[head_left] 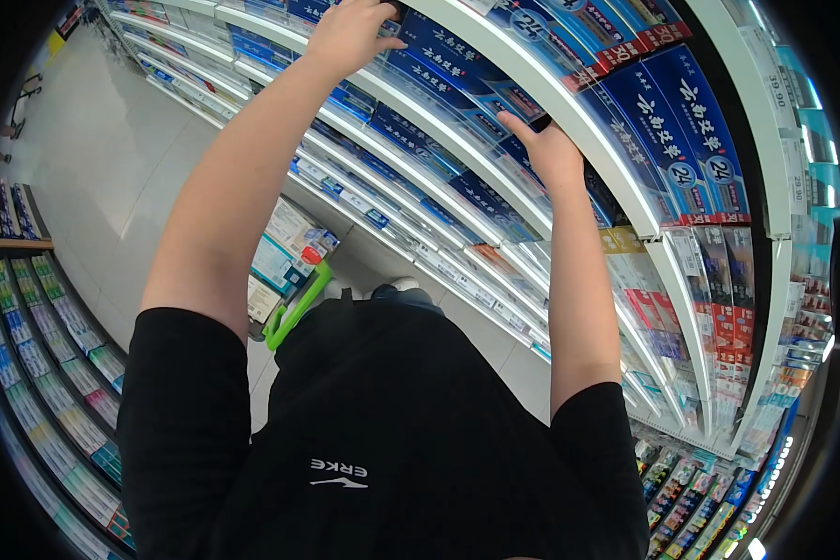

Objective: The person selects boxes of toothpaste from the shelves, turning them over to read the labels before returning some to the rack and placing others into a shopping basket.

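Both my arms reach out to a shelf of blue toothpaste boxes [439,61] with white lettering. My left hand [353,35] is at the upper end of the row, its thumb apart from the fingers, whose tips are partly cut off by the frame's top edge. Further right, my right hand [546,149] reaches in under the white shelf edge [583,112], thumb raised against the boxes and the other fingers hidden. Whether either hand grips a box cannot be made out. More blue boxes [667,140] marked 24 stand on the shelf above.
A cart with a green handle [299,303] and packed boxes [285,247] stands beside my body. Lower shelves [411,196] run diagonally ahead. Another display rack [47,345] is at the far left. Small colourful packs [691,495] fill a rack at the lower right.
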`<state>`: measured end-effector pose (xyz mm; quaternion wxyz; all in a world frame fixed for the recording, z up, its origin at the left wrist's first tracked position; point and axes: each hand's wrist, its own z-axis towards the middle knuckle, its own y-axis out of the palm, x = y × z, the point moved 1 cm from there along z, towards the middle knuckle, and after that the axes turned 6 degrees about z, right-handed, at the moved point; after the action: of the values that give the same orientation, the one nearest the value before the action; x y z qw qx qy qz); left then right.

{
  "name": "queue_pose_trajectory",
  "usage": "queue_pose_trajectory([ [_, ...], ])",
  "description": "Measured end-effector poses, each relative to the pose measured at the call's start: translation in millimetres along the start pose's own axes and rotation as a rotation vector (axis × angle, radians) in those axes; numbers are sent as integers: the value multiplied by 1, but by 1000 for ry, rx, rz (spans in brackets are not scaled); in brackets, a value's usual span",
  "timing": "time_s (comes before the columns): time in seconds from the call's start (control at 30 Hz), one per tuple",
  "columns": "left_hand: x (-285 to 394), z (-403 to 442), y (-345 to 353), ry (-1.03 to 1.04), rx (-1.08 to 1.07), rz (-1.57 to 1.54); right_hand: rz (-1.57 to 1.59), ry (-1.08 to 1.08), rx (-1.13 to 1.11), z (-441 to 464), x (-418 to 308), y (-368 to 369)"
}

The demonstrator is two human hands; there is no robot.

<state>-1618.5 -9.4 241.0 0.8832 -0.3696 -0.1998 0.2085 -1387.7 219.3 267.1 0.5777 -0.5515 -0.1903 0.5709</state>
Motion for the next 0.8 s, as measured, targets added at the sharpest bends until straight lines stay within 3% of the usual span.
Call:
queue_pose_trajectory([
  [0.17, 8, -4, -3, -37, -46, 18, -209, -58, 106, -44, 4, -5],
  [0.27, 15, -7, -3, -52, -67, 74, -256, -458, 271, -89, 10, -1],
  [0.37, 14, -11, 3, -10, -55, 85, -156, -538, 76, -142, 35, 16],
  [0.6, 17, -5, 1, -39, -189, 147, -110, -196, -344, -268, 119, 68],
  [0.7, 27, -6, -13, 21, -3, 261, -114, 103, -496, -324, 156, 94],
  [0.8, 3, -28, 10, 22, 285, 192, -2, 234, -834, -384, 220, 123],
])
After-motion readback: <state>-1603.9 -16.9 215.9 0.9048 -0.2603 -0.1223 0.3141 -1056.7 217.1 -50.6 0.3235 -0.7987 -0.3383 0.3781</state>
